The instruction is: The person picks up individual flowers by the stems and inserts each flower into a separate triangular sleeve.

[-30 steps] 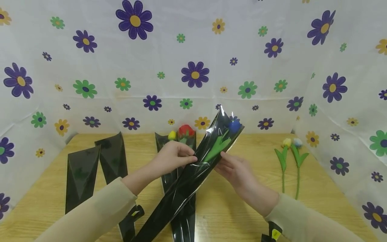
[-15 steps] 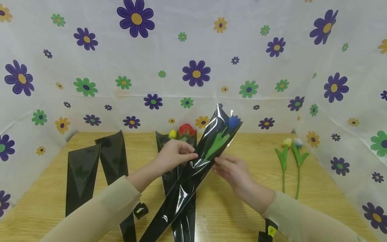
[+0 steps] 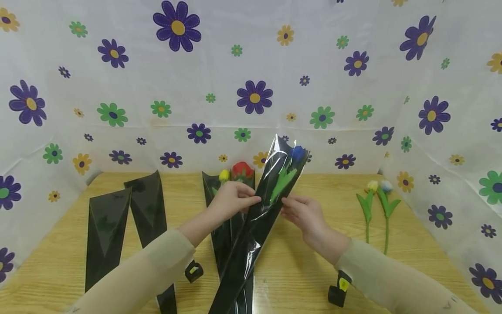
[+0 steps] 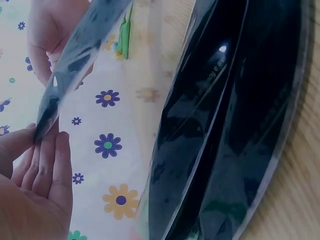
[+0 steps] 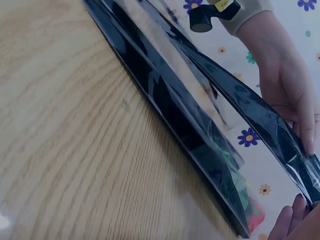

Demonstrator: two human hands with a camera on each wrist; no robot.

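Observation:
Both hands hold a black flower sleeve (image 3: pixel 251 237) with a clear front, tilted up to the right above the table. Inside, near its wide top, are a blue flower (image 3: pixel 298 153) and its green leaves (image 3: pixel 283 183). My left hand (image 3: pixel 231 200) pinches the sleeve's left edge between thumb and fingers, also plain in the left wrist view, where the thumb (image 4: pixel 17 145) presses its edge. On the opposite edge, my right hand (image 3: pixel 310 220) pinches just below the leaves. The sleeve's lower end runs out of the head view.
Beneath the held sleeve lie black sleeves with a yellow flower (image 3: pixel 224 175) and a red flower (image 3: pixel 242 170). Two more black sleeves (image 3: pixel 106 240) (image 3: pixel 147 209) are at the left. A yellow tulip (image 3: pixel 371 187) and a pale blue tulip (image 3: pixel 386 187) lie at the right. Flowered cloth (image 3: pixel 274 65) surrounds the table.
The held sleeve has swung more upright, its top shifting slightly left and its lower part right. The blue flower moved up and left with it. Both hands keep hold of the edges.

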